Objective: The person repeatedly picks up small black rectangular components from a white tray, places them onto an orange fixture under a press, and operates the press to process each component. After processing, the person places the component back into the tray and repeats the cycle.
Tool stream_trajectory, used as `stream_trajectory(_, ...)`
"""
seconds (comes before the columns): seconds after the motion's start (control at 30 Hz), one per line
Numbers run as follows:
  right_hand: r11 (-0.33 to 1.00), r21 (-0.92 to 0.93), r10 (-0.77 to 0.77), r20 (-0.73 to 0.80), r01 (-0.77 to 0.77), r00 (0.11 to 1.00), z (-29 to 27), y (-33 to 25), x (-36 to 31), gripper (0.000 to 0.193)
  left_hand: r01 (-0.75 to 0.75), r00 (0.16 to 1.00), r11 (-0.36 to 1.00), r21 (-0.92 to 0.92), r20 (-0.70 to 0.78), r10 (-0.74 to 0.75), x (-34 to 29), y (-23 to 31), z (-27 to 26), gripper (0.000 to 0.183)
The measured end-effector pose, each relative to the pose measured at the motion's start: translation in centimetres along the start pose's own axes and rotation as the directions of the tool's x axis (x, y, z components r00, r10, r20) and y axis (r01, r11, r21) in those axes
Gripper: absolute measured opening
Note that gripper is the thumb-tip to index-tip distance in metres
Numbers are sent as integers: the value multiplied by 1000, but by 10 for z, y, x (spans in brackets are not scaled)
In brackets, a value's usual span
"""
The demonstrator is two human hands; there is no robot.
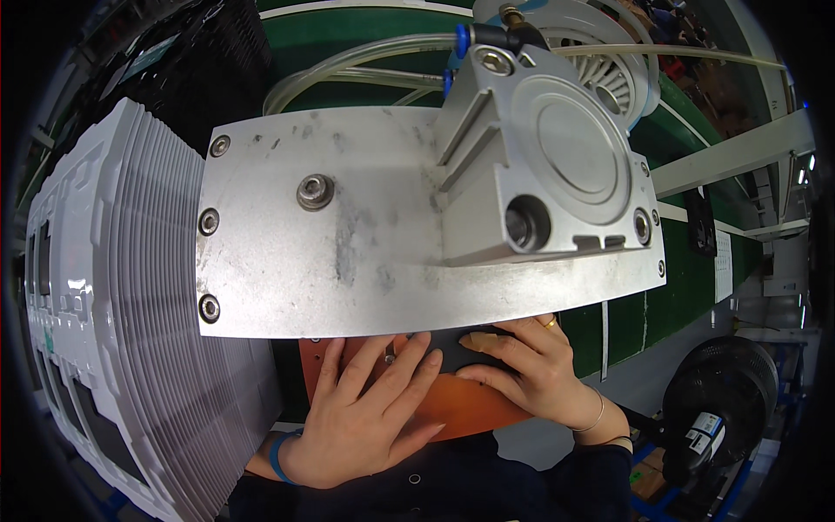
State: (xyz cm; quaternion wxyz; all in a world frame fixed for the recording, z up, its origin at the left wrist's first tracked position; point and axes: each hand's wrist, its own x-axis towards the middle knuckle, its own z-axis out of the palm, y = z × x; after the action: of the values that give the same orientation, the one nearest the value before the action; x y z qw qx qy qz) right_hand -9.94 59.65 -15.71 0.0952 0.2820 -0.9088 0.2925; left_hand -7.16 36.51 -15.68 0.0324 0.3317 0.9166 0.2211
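Below the front edge of a thick silver metal plate (383, 296), my left hand (361, 418) lies with fingers stretched and spread. Its fingertips touch a flat dark piece (448, 348) on an orange base (470, 409). My right hand (531, 365) rests at the right end of the dark piece, thumb and fingers apart. A tan cover wraps one of its fingertips. Some of its fingers reach partly beneath the metal plate. The far part of the dark piece is hidden by that plate.
A silver pneumatic cylinder (557, 148) with clear air hoses (374, 56) stands on the plate. Left of it rises a tall stack of white plastic trays (156, 261). A white fan (609, 78) is behind; a black round device (722, 400) stands lower right.
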Motion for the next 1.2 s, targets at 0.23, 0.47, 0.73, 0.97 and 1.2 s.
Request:
stream_trajectory(0.23, 996, 88, 25, 36, -28, 999, 0, 0, -2, 32, -1, 1000, 1000, -14, -6, 1, 2, 0, -1, 59)
stream_trajectory(0.47, 993, 102, 36, 211, -58, 977, -13, -6, 11, 34, -27, 997, 997, -67, -75, 22, -1, 0, -3, 60)
stream_trajectory(0.73, 809, 444, 248, 336, -385, 908, -24, -9, 12, 41, -155, 962, 985, -77, -239, 132, -7, 3, 0, 58)
stream_trajectory(0.97, 93, 712, 567, 537, -696, 625, -55, 12, -6, 29, -207, 935, 971, -119, -315, 161, -25, 10, 3, 50)
stream_trajectory(1.2, 239, 686, 527, 503, -688, 685, -47, 8, -27, 29, -144, 908, 967, -210, -416, 45, -25, 18, 2, 30)
